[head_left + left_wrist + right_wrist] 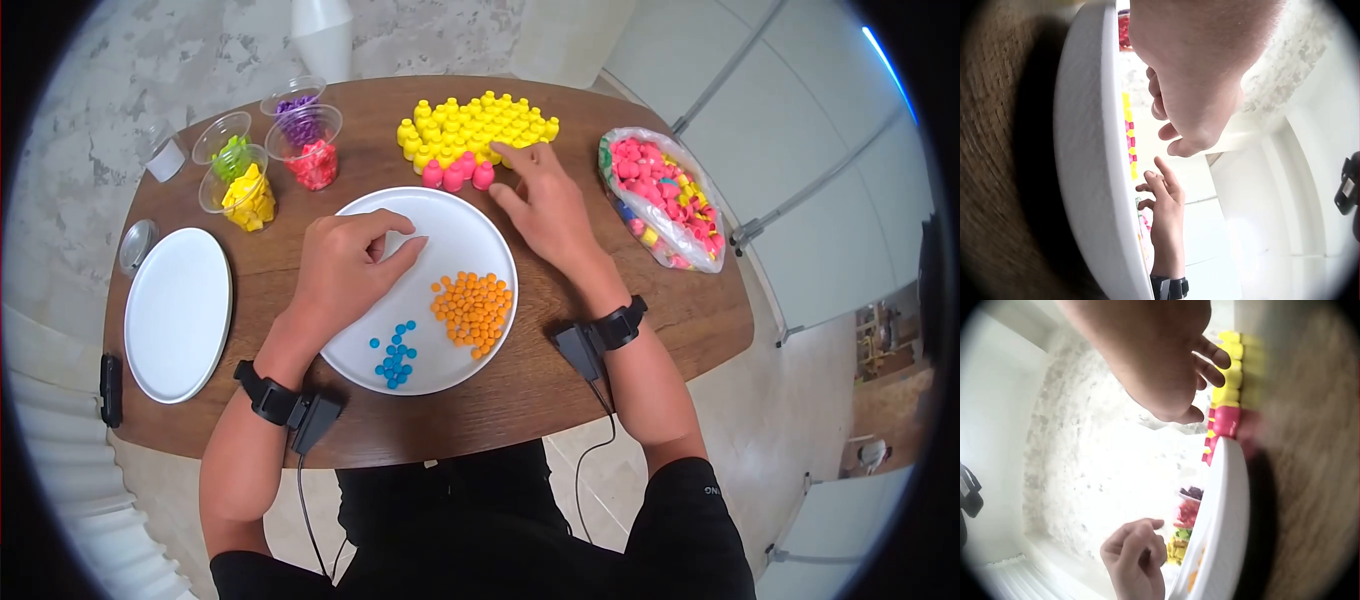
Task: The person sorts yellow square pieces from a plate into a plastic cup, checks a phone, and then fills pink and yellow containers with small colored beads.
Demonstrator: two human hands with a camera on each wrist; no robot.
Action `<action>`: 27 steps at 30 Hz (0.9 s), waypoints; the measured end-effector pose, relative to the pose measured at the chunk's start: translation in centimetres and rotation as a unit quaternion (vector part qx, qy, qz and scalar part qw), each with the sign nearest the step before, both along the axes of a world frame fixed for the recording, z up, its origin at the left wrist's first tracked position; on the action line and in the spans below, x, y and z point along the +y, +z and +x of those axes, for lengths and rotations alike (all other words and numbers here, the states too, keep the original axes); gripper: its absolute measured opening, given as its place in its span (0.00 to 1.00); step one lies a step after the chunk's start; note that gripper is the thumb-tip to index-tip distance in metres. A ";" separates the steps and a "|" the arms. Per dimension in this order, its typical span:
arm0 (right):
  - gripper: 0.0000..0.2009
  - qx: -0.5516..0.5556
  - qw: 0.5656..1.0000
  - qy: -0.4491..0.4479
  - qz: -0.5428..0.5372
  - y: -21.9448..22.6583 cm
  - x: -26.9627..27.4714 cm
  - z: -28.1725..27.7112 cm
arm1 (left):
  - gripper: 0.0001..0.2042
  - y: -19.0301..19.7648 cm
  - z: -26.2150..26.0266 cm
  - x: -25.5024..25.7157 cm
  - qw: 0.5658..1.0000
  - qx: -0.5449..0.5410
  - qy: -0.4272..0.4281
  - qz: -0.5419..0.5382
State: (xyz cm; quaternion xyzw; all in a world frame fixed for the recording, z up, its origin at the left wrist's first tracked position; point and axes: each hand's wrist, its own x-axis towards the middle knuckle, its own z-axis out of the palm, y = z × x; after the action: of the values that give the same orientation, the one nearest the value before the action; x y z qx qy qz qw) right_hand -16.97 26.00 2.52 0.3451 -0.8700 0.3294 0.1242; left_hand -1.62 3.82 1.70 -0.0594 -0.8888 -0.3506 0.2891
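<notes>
Over the upper left of a round white plate (445,225) hovers my left hand (345,255). Its fingers are loosely curled, with a gap between thumb and forefinger, and nothing shows between them. On the plate lie a cluster of orange button-shaped candies (470,310) and a smaller group of blue ones (395,362). My right hand (548,205) is beyond the plate's right rim, fingers apart and slightly bent, with nothing visible in them. Its fingertips overlap the edge of a group of small yellow bottles (475,125) in the head view. Several pink bottles (455,176) stand in front of these.
Clear cups hold yellow (249,200), green (231,155), red (313,165) and purple pieces (298,122) at the back left. An empty white plate (178,315) lies left. A plastic bag (665,195) of pink, yellow and blue pieces sits right. A black device (110,390) is at the left edge.
</notes>
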 end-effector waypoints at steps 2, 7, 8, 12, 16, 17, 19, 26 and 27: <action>0.19 0.034 0.999 0.017 0.037 -1.2 -0.6 -0.1 | 0.07 0.0 0.0 0.0 1.000 -0.001 -0.002 0.002; 0.15 -0.005 1.000 -0.002 0.010 -1.0 -0.6 -0.4 | 0.06 0.0 -0.1 0.1 1.000 -0.010 -0.004 0.014; 0.15 -0.004 1.000 0.001 0.010 -1.1 -0.7 -0.3 | 0.06 -0.1 -0.1 0.1 1.000 -0.007 -0.009 0.016; 0.11 0.031 0.999 0.015 -0.009 -1.8 -0.8 -1.1 | 0.06 -0.1 -0.1 0.1 0.999 -0.017 -0.021 0.021; 0.10 -0.056 0.997 0.042 -0.041 -3.3 -0.4 -2.3 | 0.06 -0.1 -0.1 0.2 0.999 -0.028 -0.021 0.025; 0.10 -0.056 0.997 0.042 -0.041 -3.1 -0.4 -2.1 | 0.06 -0.1 -0.1 0.2 0.999 -0.030 -0.023 0.029; 0.11 -0.050 0.998 0.015 -0.032 -2.7 -0.5 -1.8 | 0.06 -0.2 -0.2 0.2 0.999 -0.032 -0.024 0.034; 0.13 -0.054 0.998 -0.021 0.037 -2.0 -0.6 -1.2 | 0.06 -0.1 -0.1 0.3 0.998 -0.055 -0.026 0.033; 0.13 -0.035 0.999 -0.018 0.031 -2.7 -0.5 -1.6 | 0.06 -0.1 -0.1 0.3 0.997 -0.058 -0.025 0.033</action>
State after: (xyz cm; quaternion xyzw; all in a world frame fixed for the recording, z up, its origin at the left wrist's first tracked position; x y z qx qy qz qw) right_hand -18.54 25.51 -0.18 0.3212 -0.8897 0.3120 0.0888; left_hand -1.69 4.08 1.59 -0.0518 -0.8903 -0.3897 0.2298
